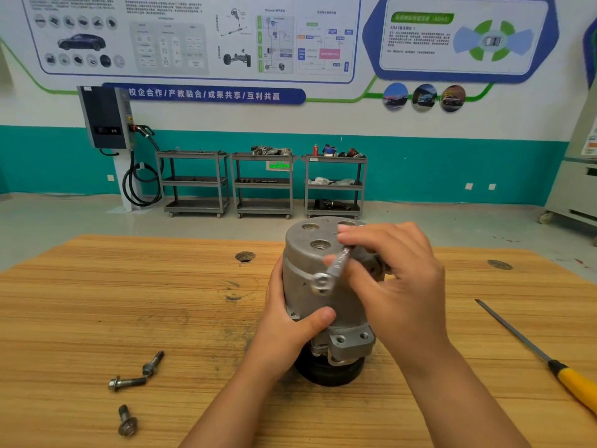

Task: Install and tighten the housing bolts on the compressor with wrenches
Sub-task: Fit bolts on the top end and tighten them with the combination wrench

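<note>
My R hand (397,286) pinches a bolt (337,265) by its threaded end, fingertips curled on the shank. My L hand (287,321) wraps the compressor (310,253) body, thumb across the front, the other fingers hidden behind.

The bolt hangs just in front of the housing, flange head down-left toward me and tip up-right into my fingers. Its long axis runs diagonal, not lined up w/ any hole.

The compressor stands upright on its black pulley (329,373) in the middle of the table (129,286), long axis vertical, ported end up.

To do this well, I reckon: turn the bolt so the tip leads, square it to the hole, start the threads by hand, and keep the L hand braced vs. tipping.

Three spare bolts (129,381) lie front-left, and a screwdriver (575,383) lies at right. No wrench in view.
</note>
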A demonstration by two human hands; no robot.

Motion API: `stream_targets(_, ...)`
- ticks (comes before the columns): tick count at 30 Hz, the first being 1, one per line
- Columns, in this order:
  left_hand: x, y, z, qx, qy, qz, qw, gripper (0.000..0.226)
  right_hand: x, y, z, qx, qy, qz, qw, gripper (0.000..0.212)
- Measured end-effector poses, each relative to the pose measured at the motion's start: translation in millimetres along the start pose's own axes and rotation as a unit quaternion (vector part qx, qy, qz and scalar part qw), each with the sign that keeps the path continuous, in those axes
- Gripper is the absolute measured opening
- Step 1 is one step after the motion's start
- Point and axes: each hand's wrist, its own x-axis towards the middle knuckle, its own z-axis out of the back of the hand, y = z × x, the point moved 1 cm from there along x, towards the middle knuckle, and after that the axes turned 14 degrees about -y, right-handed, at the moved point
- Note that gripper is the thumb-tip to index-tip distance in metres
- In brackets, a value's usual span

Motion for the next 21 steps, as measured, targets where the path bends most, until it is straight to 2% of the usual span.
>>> stream_targets(3,0.8,0.3,-1.3,0.007,0.006,-0.006,1.0,0.096,7.2,7.3,-15.5,-0.057,0.02,0.025,0.998,0.013)
stream_targets(8,2.0,-0.8,-2.2,0.026,0.013,-0.024,0.999,0.107,15.2,10.6,-31.6,-0.151,0.056,0.038,0.986,0.014)
stream_targets(11,0.7,-2.8,-1.5,0.026,0.016,-0.026,0.999,0.109,13.1,9.0,-26.0,-0.104,0.006,0.107,0.989,0.009)
stream_targets(15,0.2,-1.5,-0.4,0.022,0.01,-0.017,1.0,0.117,4.0,0.8,-14.1,0.005,-0.053,0.088,0.995,0.015)
stream_targets(21,-0.4,-0.4,-2.3,0.033,0.008,-0.01,0.999,0.116,-1.8,-1.2,-13.8,0.038,-0.057,0.142,0.987,0.018)
